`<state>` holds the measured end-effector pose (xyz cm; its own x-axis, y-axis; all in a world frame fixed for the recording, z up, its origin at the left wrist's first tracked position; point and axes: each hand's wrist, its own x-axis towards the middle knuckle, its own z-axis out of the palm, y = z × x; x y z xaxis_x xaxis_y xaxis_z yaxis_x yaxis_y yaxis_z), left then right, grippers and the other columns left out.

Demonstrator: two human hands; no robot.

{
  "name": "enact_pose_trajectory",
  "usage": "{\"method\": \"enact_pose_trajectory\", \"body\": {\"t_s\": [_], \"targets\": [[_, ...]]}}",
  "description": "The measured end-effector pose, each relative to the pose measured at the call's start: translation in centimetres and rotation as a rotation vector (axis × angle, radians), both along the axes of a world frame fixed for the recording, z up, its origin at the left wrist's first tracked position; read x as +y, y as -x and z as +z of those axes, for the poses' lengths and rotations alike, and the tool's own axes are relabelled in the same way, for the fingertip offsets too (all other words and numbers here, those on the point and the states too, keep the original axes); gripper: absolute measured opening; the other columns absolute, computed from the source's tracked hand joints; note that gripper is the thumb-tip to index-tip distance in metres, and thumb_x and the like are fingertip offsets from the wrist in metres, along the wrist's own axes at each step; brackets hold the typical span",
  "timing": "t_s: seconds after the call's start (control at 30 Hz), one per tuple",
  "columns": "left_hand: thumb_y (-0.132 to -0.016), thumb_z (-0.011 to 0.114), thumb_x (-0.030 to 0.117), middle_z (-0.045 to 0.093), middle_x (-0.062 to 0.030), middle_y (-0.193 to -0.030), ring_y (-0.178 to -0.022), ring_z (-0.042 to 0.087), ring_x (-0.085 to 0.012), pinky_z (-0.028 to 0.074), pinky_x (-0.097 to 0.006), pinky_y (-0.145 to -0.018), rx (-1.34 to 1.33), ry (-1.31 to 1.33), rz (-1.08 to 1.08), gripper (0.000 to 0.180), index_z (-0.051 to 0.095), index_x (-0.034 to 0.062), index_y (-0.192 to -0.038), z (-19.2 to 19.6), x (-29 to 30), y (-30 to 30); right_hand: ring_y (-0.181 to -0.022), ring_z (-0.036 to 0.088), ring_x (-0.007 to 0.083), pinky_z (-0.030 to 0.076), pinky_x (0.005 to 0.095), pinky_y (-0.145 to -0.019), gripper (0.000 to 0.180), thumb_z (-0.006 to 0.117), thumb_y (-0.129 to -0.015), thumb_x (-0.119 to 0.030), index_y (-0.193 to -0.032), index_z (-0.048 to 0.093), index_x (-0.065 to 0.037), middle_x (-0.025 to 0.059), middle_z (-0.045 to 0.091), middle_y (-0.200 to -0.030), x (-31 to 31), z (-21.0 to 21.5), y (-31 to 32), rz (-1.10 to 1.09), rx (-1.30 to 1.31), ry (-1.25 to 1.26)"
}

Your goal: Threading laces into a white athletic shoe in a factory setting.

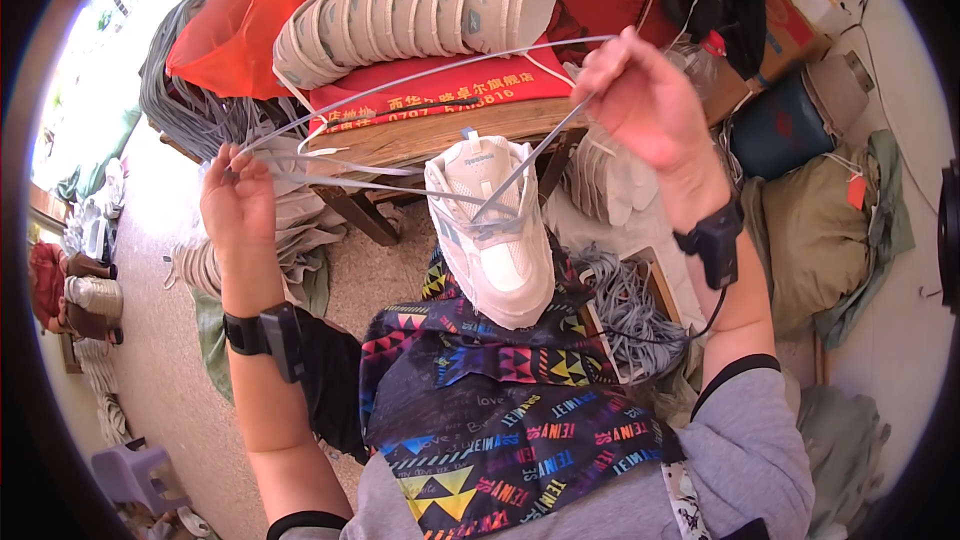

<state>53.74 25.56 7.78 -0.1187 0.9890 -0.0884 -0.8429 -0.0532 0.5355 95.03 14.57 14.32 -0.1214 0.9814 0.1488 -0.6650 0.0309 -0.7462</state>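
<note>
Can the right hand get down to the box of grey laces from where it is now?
Probably yes. The right hand is raised, pinching the lace threaded through the shoe. The box of laces sits open below its forearm, nothing covering it, but the hand must drop its lace end first.

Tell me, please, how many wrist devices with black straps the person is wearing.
2. One black wrist device sits on the left forearm, below the left hand. The other wrist device sits below the right hand. Both hands pinch a grey shoelace above the white shoe.
</note>
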Motion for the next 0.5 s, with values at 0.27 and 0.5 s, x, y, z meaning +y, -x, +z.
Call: {"method": "enact_pose_trajectory", "body": {"t_s": [0.27,0.5], "targets": [[-0.088,0.065,0.007,0.052,0.0007,-0.08,-0.07,0.052,-0.0095,0.044,-0.025,-0.064,1.11,-0.332,-0.255,0.007,0.064,0.0028,-0.094,-6.3,-9.0,-9.2,-0.057,0.045,0.0117,0.042,0.0296,-0.067,0.017,0.045,-0.099,-0.015,-0.088,0.052,-0.005,-0.0021,0.043,-0.063,0.3,-0.8,-18.0,-0.432,0.238,0.358],[-0.068,0.075,-0.005,0.05,-0.0054,-0.084,-0.073,0.051,-0.0173,0.042,-0.029,-0.059,1.456,-0.885,-0.249,0.023,0.07,0.0054,-0.088,-6.5,-10.7,-12.9,-0.054,0.045,0.01,0.042,0.0283,-0.064,0.014,0.045,-0.1,-0.017,-0.093,0.052,-0.007,-0.0045,0.043,-0.062,-3.1,-3.1,-20.8,-0.623,0.103,0.564]]}}
